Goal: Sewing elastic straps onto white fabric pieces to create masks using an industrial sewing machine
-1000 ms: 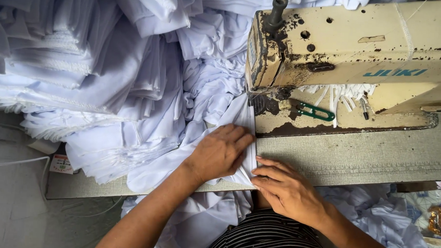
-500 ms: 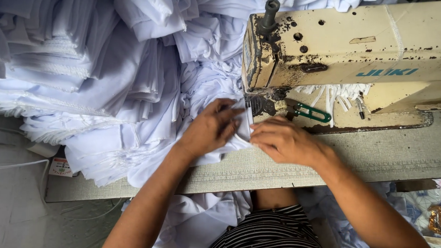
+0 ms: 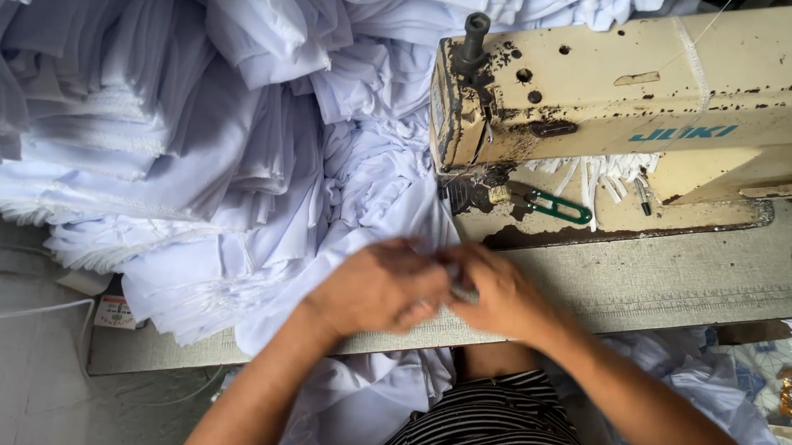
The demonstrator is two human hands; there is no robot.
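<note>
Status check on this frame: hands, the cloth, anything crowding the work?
Left hand and right hand together, blurred, pinching white cloth at table edge. Sewing machine just beyond. Heaped white fabric crowds the left.

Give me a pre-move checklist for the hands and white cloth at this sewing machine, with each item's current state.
1. Both hands clear of the needle area: ok; left hand and right hand meet at the table's front edge.
2. White cloth reaches the machine head: ok.
3. Grip on the cloth: cannot tell, hands are blurred.
4. Green-handled snips out of the way: ok, lying on the machine bed.
5. Needle threaded: cannot tell.
</note>
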